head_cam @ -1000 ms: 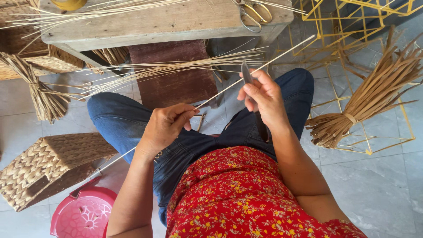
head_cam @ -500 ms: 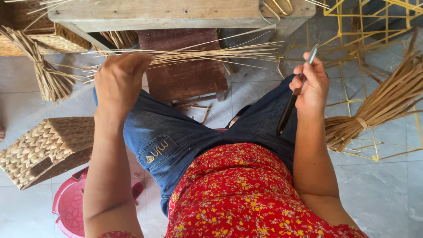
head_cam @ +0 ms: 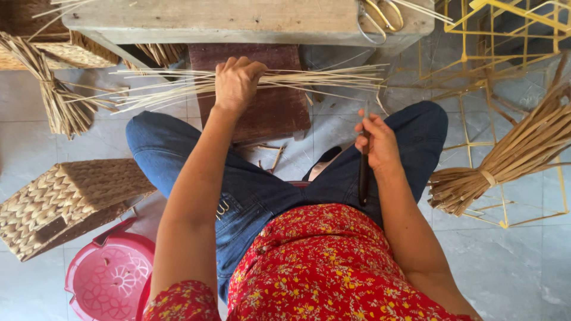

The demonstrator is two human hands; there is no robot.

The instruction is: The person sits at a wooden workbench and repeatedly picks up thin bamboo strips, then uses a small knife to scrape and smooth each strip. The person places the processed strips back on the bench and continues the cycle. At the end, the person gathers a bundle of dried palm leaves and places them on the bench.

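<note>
Grey floor tiles fill the frame, with a wooden bench along the top edge. I see the left hand in the upper middle, fingers curled down over a spread bundle of thin pale strips lying across a dark stool. The right hand, centre right, is closed around a dark-handled knife, its handle pointing toward the lap. My worry: the loose strips could fan out and slip from that one-handed grasp, or the knife could catch the jeans.
</note>
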